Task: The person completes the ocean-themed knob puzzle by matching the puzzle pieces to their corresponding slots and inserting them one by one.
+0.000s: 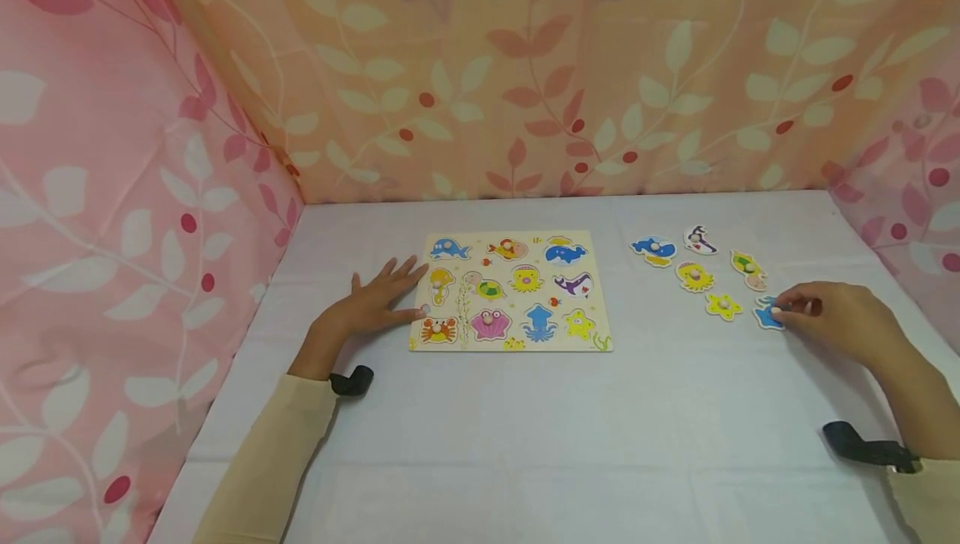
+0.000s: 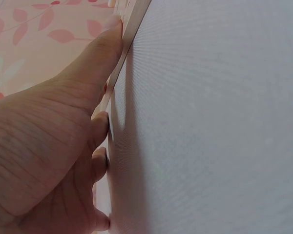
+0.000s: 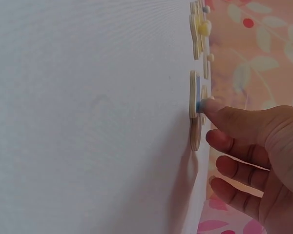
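A wooden sea-animal puzzle board lies flat on the table. My left hand rests at the board's left edge, fingers spread, its thumb touching the edge in the left wrist view. To the right, my right hand pinches the knob of a blue squid puzzle piece. In the right wrist view the squid piece appears level with the cloth, the thumb on its knob. Near it lie a yellow star piece, a turtle piece and a yellow octopus piece.
Farther back lie a blue whale piece and a purple shark piece. Several knobbed pieces sit in the board, such as a crab and a pink shell. A white cloth covers the table; patterned curtains enclose it.
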### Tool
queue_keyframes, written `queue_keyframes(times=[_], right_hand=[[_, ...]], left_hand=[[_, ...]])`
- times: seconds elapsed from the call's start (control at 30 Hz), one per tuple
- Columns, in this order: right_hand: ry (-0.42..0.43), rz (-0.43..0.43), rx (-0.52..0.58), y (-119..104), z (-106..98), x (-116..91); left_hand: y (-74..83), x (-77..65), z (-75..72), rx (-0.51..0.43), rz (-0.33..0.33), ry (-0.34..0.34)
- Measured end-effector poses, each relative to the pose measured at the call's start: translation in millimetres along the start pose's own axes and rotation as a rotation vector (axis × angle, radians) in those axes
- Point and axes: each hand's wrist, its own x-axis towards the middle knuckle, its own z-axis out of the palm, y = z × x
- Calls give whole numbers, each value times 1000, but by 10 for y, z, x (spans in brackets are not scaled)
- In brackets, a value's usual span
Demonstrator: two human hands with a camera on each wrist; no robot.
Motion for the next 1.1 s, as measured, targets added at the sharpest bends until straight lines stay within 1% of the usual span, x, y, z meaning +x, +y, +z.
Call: queue_keyframes(times=[0.23, 0.4, 0.53, 0.63, 0.77, 0.9, 1.1], right_hand=[[15, -64, -15, 11, -28, 18], [-14, -56, -26, 27, -37, 30], [-58, -45, -33, 41, -56, 43], [-75, -51, -41, 52, -63, 48], [-67, -63, -58, 57, -63, 35], [-60, -49, -74, 39, -72, 18], [-48, -83, -92, -88, -110, 28]], left_hand=[[6, 8, 4, -2, 1, -5], [24, 17, -3, -1, 1, -9], [36, 26, -18, 1, 3, -13], [40, 36, -21, -2, 8, -14], [43, 48, -13, 3, 8, -14], [42, 46, -6, 2, 10, -18], [18, 13, -23, -1, 1, -17]])
